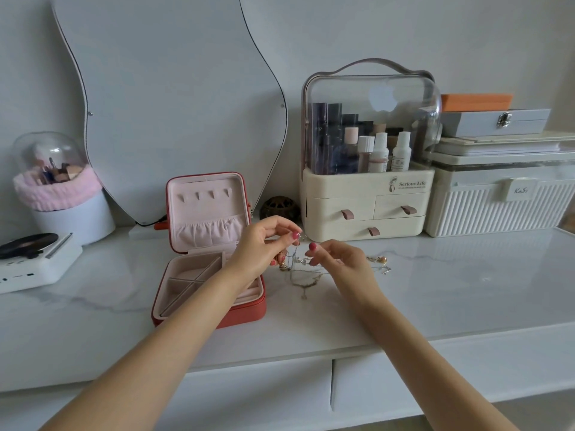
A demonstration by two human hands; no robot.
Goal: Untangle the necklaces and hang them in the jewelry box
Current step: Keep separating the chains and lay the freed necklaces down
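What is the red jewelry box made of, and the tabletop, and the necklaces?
The jewelry box looks like smooth red faux leather outside, with matte pink velvety lining. The tabletop looks like glossy white marble or a marble-look surface: grey veins, reflections. The necklaces look like thin metal chains, silvery and gold, too small to tell more.

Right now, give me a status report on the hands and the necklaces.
Left hand and right hand pinching chains, raised. Necklaces tangled, partly on the counter. Jewelry box open, hooks bare. Nothing in the way.
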